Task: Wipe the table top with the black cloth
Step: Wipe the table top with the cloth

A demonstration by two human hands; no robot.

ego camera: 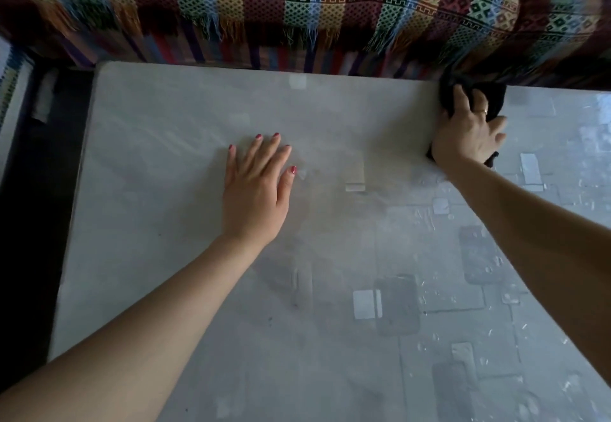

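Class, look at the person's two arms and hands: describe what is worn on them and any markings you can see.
Both forearms are bare, with no sleeves, watch or bracelet in view. The left hand has dark pinkish-red polish on its fingernails. The right hand wears a thin gold-coloured ring on one finger; its nails cannot be seen.

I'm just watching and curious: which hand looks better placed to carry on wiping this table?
The right hand, probably. It already grips the black cloth against the table top at the far edge. The left hand lies flat on the surface with straight fingers and holds nothing, as if bracing.
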